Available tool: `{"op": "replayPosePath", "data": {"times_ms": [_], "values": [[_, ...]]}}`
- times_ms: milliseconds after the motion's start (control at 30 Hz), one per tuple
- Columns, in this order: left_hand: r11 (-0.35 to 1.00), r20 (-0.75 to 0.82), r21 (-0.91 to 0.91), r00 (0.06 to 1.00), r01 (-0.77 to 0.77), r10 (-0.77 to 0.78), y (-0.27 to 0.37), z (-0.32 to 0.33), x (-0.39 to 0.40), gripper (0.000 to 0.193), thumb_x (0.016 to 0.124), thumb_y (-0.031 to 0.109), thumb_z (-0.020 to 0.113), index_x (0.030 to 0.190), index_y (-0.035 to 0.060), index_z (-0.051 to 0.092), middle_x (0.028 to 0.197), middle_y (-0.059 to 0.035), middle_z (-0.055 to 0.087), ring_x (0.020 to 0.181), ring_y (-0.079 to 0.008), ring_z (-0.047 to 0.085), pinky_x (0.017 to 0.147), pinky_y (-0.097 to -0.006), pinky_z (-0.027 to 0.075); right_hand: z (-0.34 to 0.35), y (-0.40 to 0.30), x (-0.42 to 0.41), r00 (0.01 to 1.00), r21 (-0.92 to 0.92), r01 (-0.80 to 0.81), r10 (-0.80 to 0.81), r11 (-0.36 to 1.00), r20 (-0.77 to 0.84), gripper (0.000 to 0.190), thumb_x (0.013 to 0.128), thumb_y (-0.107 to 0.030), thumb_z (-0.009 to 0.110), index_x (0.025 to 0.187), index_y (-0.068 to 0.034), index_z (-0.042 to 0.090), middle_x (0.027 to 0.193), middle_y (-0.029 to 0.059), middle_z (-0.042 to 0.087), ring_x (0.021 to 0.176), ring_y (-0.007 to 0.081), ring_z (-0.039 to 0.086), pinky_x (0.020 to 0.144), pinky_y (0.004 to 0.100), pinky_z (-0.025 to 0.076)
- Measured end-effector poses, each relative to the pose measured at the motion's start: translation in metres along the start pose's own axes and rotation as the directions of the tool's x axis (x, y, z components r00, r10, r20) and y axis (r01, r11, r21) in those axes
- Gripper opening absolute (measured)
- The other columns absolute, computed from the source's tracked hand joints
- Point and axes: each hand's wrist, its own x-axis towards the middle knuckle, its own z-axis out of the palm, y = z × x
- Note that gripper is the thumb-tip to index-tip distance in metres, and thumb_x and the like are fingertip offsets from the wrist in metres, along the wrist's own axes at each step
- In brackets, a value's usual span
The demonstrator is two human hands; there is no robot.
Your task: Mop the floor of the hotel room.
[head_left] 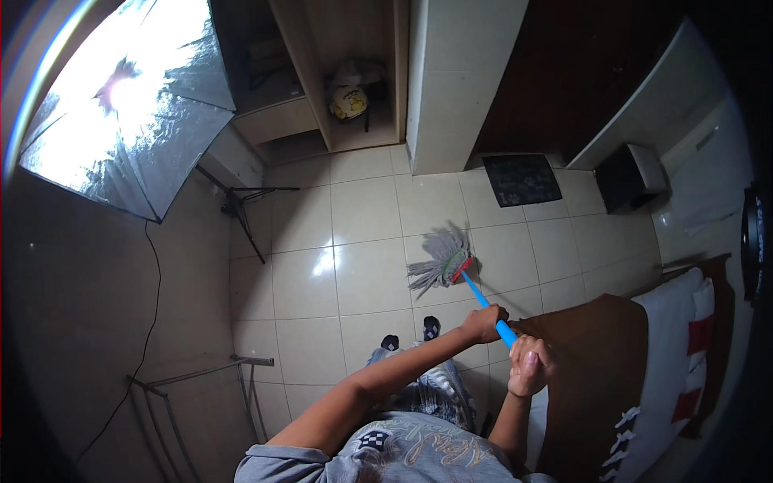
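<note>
A string mop lies against the tiled floor (368, 214), its grey yarn head (444, 256) fanned out towards the far left. A red clamp (462, 270) joins the yarn to a bright blue handle (476, 290), which slants up towards me. My left hand (486, 323) reaches across my body and grips the handle lower down. Closer to the handle's top end, my right hand (530, 365) is wrapped around it with the thumb uppermost. My feet, in dark patterned socks, stand on the tiles just behind the mop head.
On the right is a bed with a brown cover (595, 374). A dark doormat (522, 180) and a black bin (628, 181) are farther off. A lit reflective umbrella (139, 115) on a tripod (235, 202), a metal frame (199, 377) and a wooden cabinet (284, 124) line the left and back.
</note>
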Motion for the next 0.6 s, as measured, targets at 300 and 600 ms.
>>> {"op": "replayPosePath", "data": {"times_ms": [300, 600], "values": [[0.969, -0.1, 0.107, 0.972, 0.223, -0.212, -0.053, -0.039, -0.077, 0.021, 0.07, 0.027, 0.057, 0.069, 0.0063, 0.058, 0.075, -0.0169, 0.059, 0.073, -0.0353, 0.058, 0.064, -0.0446, 0.047, 0.029, 0.021, -0.016, 0.965, 0.444, -0.164, 0.237, 0.881, -0.114, 0.031, 0.081, -0.018, 0.04, 0.054, -0.011, 0.027, 0.042, -0.0028, 0.024, 0.034, 0.0056, 0.021, 0.035, 0.0226, 0.02], [0.954, -0.475, 0.195, 0.873, 0.227, -0.111, -0.205, -0.06, -0.17, 0.03, 0.069, 0.029, 0.067, 0.054, 0.0041, 0.058, 0.058, -0.0102, 0.057, 0.062, -0.0281, 0.054, 0.063, -0.0374, 0.04, 0.111, 0.104, -0.074, 0.86, 0.211, -0.462, 0.377, 0.862, 0.344, 0.037, 0.086, -0.022, 0.039, 0.054, -0.009, 0.028, 0.044, -0.0012, 0.026, 0.039, 0.0082, 0.027, 0.044, 0.0251, 0.03]]}}
